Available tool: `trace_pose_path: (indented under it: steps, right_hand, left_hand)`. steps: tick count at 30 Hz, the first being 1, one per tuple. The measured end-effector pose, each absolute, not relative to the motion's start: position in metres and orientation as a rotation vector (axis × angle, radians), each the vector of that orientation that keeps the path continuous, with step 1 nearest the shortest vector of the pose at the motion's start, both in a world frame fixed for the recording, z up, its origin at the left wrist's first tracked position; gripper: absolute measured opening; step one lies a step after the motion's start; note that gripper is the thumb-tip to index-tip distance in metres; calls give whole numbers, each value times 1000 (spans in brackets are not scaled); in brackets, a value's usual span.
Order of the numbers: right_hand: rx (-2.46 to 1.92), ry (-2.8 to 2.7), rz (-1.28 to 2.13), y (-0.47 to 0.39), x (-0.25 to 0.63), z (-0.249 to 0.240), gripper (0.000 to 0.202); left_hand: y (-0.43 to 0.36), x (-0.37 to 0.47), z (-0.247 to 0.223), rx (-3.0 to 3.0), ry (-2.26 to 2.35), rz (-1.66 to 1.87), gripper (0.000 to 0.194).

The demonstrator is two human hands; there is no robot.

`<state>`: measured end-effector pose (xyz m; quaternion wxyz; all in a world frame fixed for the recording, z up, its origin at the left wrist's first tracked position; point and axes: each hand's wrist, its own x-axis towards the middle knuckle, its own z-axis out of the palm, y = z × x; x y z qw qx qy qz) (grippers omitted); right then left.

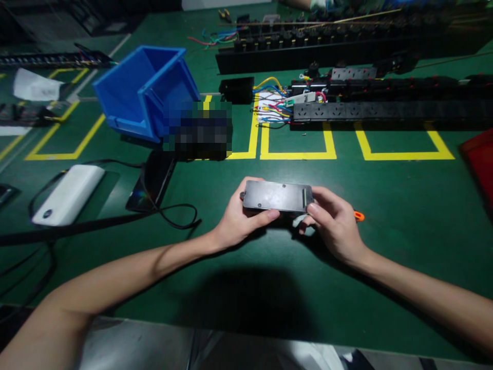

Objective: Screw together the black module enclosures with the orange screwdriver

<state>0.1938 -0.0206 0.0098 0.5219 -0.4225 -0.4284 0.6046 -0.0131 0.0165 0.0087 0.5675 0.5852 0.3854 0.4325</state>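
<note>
A flat, dark grey rectangular module (pixel 275 196) with small screws on its face is held above the green table, its long side running left to right. My left hand (pixel 244 216) grips its left end, thumb along the lower edge. At the right end, my right hand (pixel 335 221) closes on it with thumb and fingers. Under the right fingers shows a small pale item (pixel 298 221), too unclear to name. An orange piece (pixel 359 216) sticks out just beyond the right hand; the rest of it is hidden.
On the green table (pixel 231 288), a blue bin (pixel 146 92), white power bank (pixel 71 195), black phone (pixel 152 182) and loose cables lie left. Black socket strips (pixel 385 114) with coloured wires (pixel 273 110) stretch across the back right. A red object (pixel 479 164) sits far right.
</note>
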Motion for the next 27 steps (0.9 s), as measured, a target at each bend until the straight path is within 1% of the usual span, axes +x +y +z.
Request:
trace_pose_path:
  steps: [3, 11, 14, 19, 23, 27]
  right_hand:
    - [-994, -1064, 1443, -20, 194, 7, 29]
    - [-968, -1144, 1453, -20, 196, 5, 35]
    - [-976, -1058, 1408, -20, 195, 2, 38]
    - [-974, -988, 1267, -19, 196, -5, 38]
    - [-1020, -1147, 1152, -20, 196, -2, 47]
    - [-951, -1345, 1074, -24, 194, 5, 50]
  left_hand:
    - [17, -14, 7, 1330, 876, 999, 52]
    - [17, -15, 6, 1438, 951, 1016, 52]
    - [15, -17, 7, 1475, 926, 946, 50]
    - [14, -18, 5, 1508, 818, 871, 49]
    - [14, -16, 5, 1559, 869, 930, 54]
    - [8, -11, 8, 1533, 852, 846, 50]
